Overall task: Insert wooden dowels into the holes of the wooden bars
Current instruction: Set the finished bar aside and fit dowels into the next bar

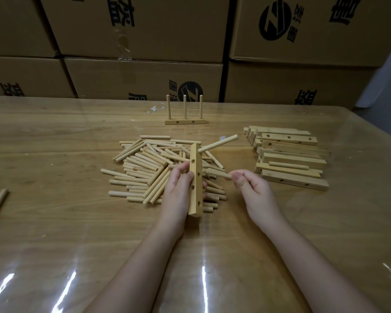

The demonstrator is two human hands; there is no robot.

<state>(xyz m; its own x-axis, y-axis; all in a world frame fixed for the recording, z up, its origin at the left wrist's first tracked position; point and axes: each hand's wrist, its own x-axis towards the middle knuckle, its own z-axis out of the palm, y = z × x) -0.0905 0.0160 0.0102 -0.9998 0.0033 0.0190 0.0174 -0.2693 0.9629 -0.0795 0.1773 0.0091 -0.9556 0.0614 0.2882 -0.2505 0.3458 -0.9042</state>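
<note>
Dowel (pixel 218 173) pinched in the right grip (pixel 253 188) points toward 9 o'clock at a free hole (pixel 199 174), while the left grip (pixel 176 188) clamps the bar (pixel 194 195) steady, holes facing it.

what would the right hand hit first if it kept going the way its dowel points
Probably the wooden bar in the left hand: the right hand aims its dowel leftward at the bar's holed face. Depth is unclear.

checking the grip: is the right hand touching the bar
Apart. Head view: a clear gap separates the right hand, pinching a dowel, from the bar.
</note>
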